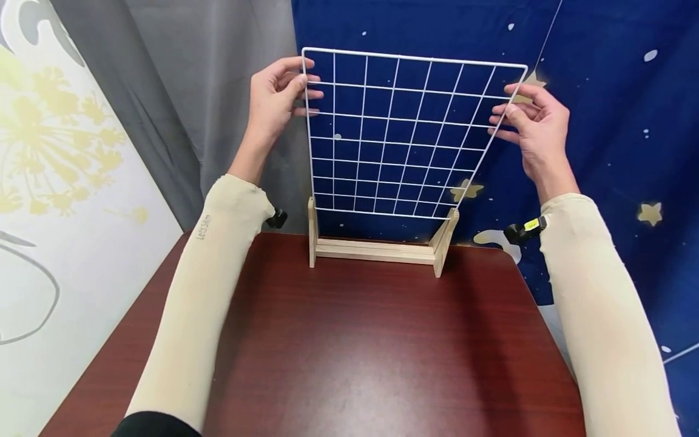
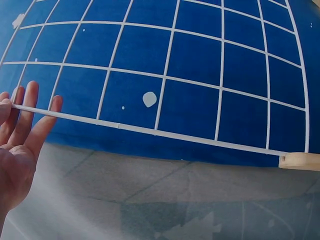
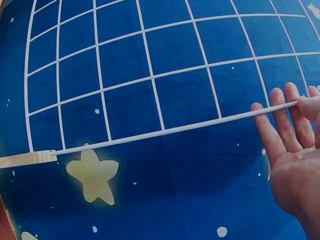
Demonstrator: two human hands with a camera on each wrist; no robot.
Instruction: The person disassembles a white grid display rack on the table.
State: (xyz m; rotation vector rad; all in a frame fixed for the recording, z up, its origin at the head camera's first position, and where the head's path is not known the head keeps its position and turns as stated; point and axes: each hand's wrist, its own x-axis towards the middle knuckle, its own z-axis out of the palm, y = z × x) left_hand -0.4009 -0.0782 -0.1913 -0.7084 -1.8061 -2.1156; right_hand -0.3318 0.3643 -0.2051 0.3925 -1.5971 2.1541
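A white wire grid panel [image 1: 384,143] stands upright, its lower corners at the tops of the two uprights of a pale wooden stand [image 1: 377,250]. My left hand [image 1: 275,94] pinches the panel's left side wire near the top corner, thumb in front and fingers spread behind. On the opposite side wire, a little below the top corner, my right hand [image 1: 543,124] holds with thumb and fingers. Both wrist views show the side wire running from the hand down to a wooden upright's end [image 2: 300,161], [image 3: 30,159].
The stand sits near the back edge of a dark red-brown table [image 1: 382,340]. Behind it hang a blue curtain [image 1: 611,152] with stars and a grey curtain [image 1: 164,79]. A white patterned panel [image 1: 65,243] borders the left side.
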